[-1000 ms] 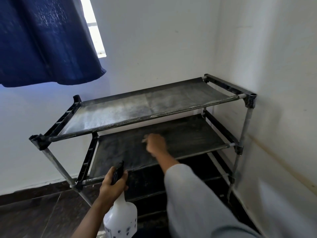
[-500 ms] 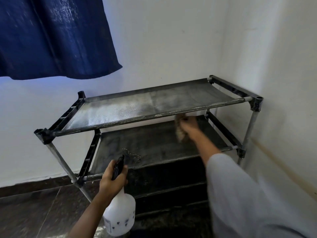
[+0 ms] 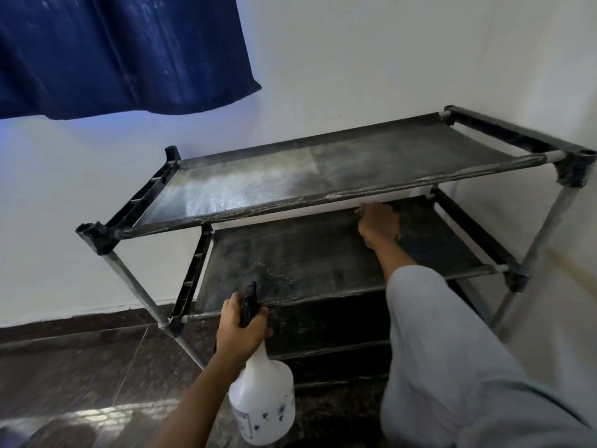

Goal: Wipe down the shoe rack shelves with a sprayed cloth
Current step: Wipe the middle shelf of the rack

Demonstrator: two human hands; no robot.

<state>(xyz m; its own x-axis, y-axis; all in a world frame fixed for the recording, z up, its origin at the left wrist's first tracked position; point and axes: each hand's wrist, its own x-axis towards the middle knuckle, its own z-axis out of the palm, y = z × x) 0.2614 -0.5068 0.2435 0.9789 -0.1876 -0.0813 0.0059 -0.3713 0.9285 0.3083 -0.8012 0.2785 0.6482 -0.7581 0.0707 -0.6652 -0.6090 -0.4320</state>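
A dusty black shoe rack [image 3: 323, 202] with grey poles stands in the room's corner. Its top shelf [image 3: 258, 185] carries pale dust streaks. My right hand [image 3: 378, 226] reaches under the top front bar and rests on the second shelf [image 3: 284, 253] toward its back right, holding a beige cloth [image 3: 358, 211] that is mostly hidden beneath the hand. My left hand [image 3: 235, 331] grips the black trigger head of a white spray bottle [image 3: 261, 402] in front of the rack's lower left. A thin wet trail marks the second shelf near its front.
White walls close in behind and to the right of the rack. A dark blue curtain [image 3: 122, 53] hangs at the upper left. The floor [image 3: 80, 367] is dark polished stone. Lower shelves [image 3: 323, 321] sit in shadow beneath.
My right hand has swept with the cloth from the middle of the second shelf to its back right. The left hand still holds the bottle in the same place.
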